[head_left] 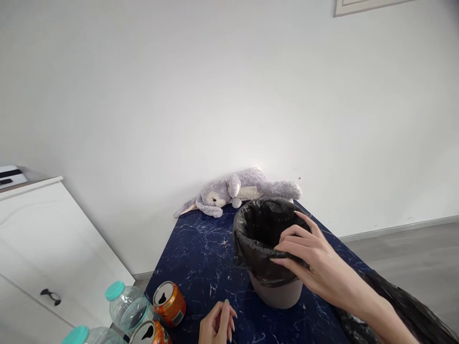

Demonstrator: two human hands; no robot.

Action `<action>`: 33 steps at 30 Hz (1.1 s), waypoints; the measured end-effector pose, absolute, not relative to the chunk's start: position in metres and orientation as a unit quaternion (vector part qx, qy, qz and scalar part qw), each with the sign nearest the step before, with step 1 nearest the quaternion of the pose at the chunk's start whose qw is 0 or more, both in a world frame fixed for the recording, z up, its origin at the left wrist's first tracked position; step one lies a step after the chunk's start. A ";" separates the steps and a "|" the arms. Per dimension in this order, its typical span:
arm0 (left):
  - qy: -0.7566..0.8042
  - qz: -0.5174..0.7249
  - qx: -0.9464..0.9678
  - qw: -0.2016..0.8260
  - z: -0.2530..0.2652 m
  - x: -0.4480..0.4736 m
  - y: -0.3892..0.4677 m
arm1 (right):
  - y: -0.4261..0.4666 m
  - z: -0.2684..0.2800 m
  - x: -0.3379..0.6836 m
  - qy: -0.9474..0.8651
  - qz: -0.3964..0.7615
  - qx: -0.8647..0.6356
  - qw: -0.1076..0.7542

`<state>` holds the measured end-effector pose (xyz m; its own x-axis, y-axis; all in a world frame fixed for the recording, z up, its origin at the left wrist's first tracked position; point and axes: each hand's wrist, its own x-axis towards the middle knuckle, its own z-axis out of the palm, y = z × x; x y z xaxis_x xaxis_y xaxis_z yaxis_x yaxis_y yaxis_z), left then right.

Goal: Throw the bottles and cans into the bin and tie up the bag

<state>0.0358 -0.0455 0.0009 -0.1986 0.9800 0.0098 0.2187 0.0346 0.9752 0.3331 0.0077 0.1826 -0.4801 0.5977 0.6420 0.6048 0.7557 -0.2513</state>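
Note:
A small grey trash bin stands on the dark blue marbled table. A black trash bag lines it and folds down over its rim. My right hand is at the near right side of the rim, thumb outside and fingers inside, pinching the bag's edge. Left of the bin, low in view, my left hand hangs with its fingers curled in and nothing visible in them. An orange soda can is near my left hand, its top opened. A second orange can is partly cut off by the lower edge.
Clear plastic bottles with teal caps stand at the table's left edge. A grey plush rabbit lies along the wall behind the bin. More black plastic spreads at the right edge. A white cabinet is at left.

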 end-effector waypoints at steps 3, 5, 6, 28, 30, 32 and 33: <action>0.600 0.478 0.478 0.428 0.005 0.030 -0.042 | -0.004 0.189 0.326 -0.872 0.046 -0.324 0.364; 0.604 0.480 0.468 0.432 0.010 0.026 -0.040 | -0.009 0.191 0.322 -0.875 0.081 -0.310 0.362; 0.607 0.484 0.465 0.426 0.012 0.023 -0.038 | -0.011 0.192 0.321 -0.878 0.096 -0.302 0.360; 0.643 0.464 0.418 0.444 0.029 0.013 -0.042 | -0.046 0.203 0.311 -0.907 0.144 -0.252 0.305; 0.647 0.451 0.434 0.435 0.027 0.017 -0.044 | -0.048 0.200 0.311 -0.910 0.138 -0.251 0.300; 0.647 0.443 0.447 0.429 0.023 0.020 -0.048 | -0.049 0.199 0.311 -0.913 0.129 -0.252 0.294; 0.645 0.440 0.456 0.426 0.021 0.021 -0.052 | -0.049 0.198 0.311 -0.914 0.123 -0.254 0.291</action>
<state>0.0210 -0.0524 0.0213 -0.2210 0.9640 -0.1478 0.2138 0.1957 0.9571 0.3113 -0.0488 0.1985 -0.7008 0.5367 0.4700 0.3932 0.8403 -0.3733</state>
